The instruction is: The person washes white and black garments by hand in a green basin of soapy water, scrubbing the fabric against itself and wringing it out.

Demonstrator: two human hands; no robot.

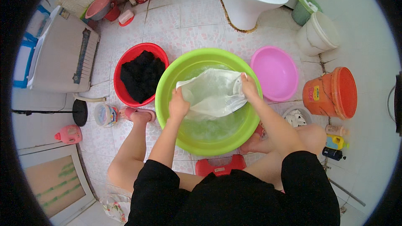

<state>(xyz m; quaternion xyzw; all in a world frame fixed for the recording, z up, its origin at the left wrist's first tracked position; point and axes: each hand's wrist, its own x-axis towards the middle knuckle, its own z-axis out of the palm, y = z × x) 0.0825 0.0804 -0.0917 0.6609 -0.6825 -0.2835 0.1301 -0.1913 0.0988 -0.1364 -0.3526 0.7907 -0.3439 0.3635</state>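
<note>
A wet white cloth garment (pixel 215 94) is stretched out between my two hands, over a large green basin (pixel 167 119) of cloudy, sudsy water. My left hand (pixel 179 104) is closed on its left edge, and my right hand (pixel 248 87) grips the upper right corner. The garment's lower part hangs at the water's surface; I cannot tell how much of it is under. What kind of garment it is does not show. Left of the green basin, a red basin (pixel 118 84) holds dark clothes (pixel 142 76). A pink basin (pixel 275 73) stands on the right.
A toilet (pixel 245 6) stands at the far side, a washing machine (pixel 63 52) at the left. To the right are an orange bucket (pixel 322 94), a white bucket (pixel 315 35) and several bottles (pixel 335 141). A red stool (pixel 220 165) is near me.
</note>
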